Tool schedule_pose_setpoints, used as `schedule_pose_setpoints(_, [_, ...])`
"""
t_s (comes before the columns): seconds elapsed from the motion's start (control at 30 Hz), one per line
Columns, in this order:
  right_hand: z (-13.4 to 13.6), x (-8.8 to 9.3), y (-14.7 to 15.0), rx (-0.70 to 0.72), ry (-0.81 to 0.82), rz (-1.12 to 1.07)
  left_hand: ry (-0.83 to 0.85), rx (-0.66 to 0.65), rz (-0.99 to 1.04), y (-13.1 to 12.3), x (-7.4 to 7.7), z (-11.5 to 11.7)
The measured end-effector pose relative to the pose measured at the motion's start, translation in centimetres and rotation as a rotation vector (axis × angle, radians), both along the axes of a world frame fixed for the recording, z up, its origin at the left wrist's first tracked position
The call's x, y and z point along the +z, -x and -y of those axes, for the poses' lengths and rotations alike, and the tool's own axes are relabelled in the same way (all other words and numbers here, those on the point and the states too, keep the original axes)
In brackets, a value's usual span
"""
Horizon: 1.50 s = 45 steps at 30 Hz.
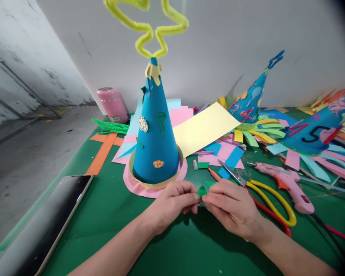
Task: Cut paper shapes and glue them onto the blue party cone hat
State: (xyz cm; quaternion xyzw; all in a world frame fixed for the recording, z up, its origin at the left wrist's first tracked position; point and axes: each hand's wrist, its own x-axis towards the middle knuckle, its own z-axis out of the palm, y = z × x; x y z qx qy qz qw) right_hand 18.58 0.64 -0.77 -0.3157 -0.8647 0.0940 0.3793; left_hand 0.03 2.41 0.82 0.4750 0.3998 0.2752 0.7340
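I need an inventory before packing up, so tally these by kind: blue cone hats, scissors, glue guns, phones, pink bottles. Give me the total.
Blue cone hats: 3
Scissors: 1 pair
Glue guns: 1
Phones: 1
Pink bottles: 1
Total: 7

The green scrap (201, 190) and blue cone (153, 147) are showing matt paper. Yellow trim (172, 29) is looking fuzzy, the phone screen (53, 218) glossy.

Green paper scrap (201, 190), small, angular; pinched, just right of centre, in lower half of frame. Shows two pointed portions side by side (one piece or two, impossible to tell); hidden along lower edges.
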Motion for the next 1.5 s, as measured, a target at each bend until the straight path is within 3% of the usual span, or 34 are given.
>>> schedule_pose_setpoints(0.37, [-0.2, 0.2, 0.0, 0.000, -0.050, 0.041, 0.071, 0.026, 0.081, 0.0, -0.1, 0.0])
schedule_pose_setpoints(0.67, [-0.2, -0.2, -0.1, -0.023, -0.033, 0.033, -0.034, 0.054, 0.019, -0.2, -0.7, 0.0])
schedule_pose_setpoints(0.73, [-0.2, -0.3, 0.1, -0.050, 0.053, -0.045, -0.053, 0.085, 0.008, -0.4, -0.7, 0.1])
schedule_pose_setpoints(0.97, [0.1, -0.3, 1.6, -0.174, 0.598, -0.301, -0.179, 0.235, -0.086, -1.2, -0.3, 0.6])
schedule_pose_setpoints(1.27, [-0.3, -0.1, 1.8, -0.206, 0.715, -0.354, -0.225, 0.204, -0.225, -1.4, -0.2, 0.8])
schedule_pose_setpoints(1.5, [-0.5, 0.7, 1.8, -0.139, 0.895, -0.438, -0.092, 0.217, -0.083, -1.4, -0.8, 1.0])
